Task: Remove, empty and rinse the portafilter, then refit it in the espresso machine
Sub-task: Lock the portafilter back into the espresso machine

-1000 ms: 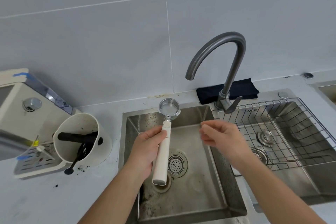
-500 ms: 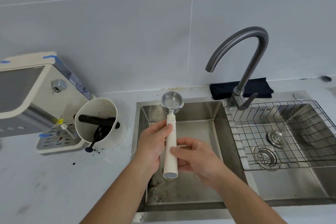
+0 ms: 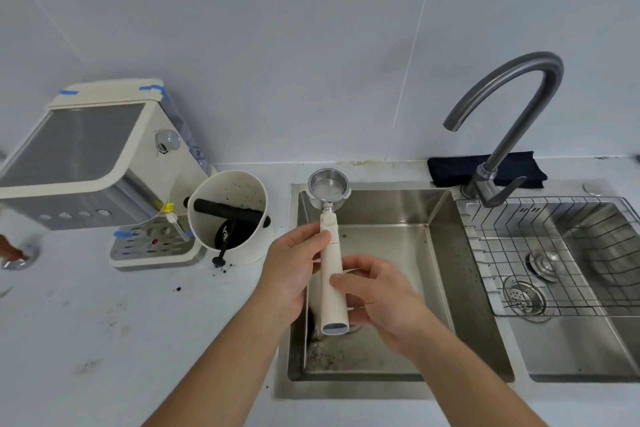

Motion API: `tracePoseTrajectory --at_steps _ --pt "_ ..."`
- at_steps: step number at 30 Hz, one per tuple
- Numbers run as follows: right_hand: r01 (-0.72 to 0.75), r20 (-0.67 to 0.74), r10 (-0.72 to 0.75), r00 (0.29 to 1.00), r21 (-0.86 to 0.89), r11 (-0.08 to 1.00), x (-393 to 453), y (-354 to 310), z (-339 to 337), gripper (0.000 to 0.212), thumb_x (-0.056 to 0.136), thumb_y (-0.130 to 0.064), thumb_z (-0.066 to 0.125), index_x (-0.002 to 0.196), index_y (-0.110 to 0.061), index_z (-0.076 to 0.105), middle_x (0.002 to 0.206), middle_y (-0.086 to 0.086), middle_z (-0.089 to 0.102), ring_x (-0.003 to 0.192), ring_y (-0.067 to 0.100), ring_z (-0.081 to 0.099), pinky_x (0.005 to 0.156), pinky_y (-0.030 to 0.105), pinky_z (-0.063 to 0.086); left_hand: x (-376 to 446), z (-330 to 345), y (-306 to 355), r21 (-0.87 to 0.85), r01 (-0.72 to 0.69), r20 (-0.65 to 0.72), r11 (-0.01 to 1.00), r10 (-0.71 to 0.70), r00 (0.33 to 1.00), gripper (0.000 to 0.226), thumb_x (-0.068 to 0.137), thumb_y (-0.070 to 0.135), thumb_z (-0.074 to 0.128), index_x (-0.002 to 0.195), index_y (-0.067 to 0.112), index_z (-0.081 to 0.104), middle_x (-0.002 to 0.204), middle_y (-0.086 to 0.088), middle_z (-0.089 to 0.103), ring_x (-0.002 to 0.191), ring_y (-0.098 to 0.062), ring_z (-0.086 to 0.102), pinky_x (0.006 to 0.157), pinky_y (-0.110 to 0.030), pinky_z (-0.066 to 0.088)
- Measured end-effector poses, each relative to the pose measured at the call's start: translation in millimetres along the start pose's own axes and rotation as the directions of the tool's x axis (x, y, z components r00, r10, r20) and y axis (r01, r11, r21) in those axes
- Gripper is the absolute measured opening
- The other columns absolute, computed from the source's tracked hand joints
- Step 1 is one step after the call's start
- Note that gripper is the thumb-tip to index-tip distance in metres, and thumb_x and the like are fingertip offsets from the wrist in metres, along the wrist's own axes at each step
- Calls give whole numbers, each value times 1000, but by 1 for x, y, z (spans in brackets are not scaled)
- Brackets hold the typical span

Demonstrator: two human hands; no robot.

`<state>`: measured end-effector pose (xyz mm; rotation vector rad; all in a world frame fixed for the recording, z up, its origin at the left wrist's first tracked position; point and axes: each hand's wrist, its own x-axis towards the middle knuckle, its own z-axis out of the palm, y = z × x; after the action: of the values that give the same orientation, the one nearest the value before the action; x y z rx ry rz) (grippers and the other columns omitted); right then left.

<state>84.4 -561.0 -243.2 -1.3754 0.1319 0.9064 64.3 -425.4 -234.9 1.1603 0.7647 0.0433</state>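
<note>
Both hands, left hand (image 3: 291, 274) and right hand (image 3: 377, 295), grip the cream-handled steel portafilter (image 3: 331, 253) (basket up) over the steel sink's (image 3: 440, 218) left edge.

No text, label, brand or number is readable on anything in view.

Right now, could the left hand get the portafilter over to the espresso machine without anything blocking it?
Probably yes. The left hand grips the portafilter above the sink; only the knock box stands between it and the espresso machine, low enough to pass over.
</note>
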Motion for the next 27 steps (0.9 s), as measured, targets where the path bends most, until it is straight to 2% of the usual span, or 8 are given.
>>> tracePoseTrajectory --at_steps 7,14,24,27 --pt "22 -48 -23 999 -13 1000 -4 8 52 19 89 -3 69 107 -7 69 104 28 70 73 28 72 56 31 57 -2 -50 16 22 -12 61 1000 11 998 18 88 8 64 103 12 72 89 -4 71 77 -16 62 68 -26 49" --pt "26 -66 -28 997 -42 999 -1 22 110 22 89 -5 69 110 -7 67 93 17 70 73 26 73 60 34 58 -4 -105 30 51 -33 91 998 28 995 21 90 8 61 108 13 71 98 -5 72 83 -17 65 71 -28 51" --pt "39 -107 -41 993 -21 999 -8 51 177 17 88 -4 68 104 -6 70 86 13 70 68 22 71 60 33 57 -11 -173 34 79 -25 99 997 17 995 16 88 8 64 99 17 73 91 -1 73 78 -15 66 71 -29 51" --pt "33 -100 -35 994 -21 999 -9 56 185 17 88 -5 69 105 -8 70 90 13 70 70 23 71 62 33 57 -14 -183 34 93 -17 92 995 9 996 18 87 9 65 102 16 73 92 -1 73 76 -14 65 70 -28 50"
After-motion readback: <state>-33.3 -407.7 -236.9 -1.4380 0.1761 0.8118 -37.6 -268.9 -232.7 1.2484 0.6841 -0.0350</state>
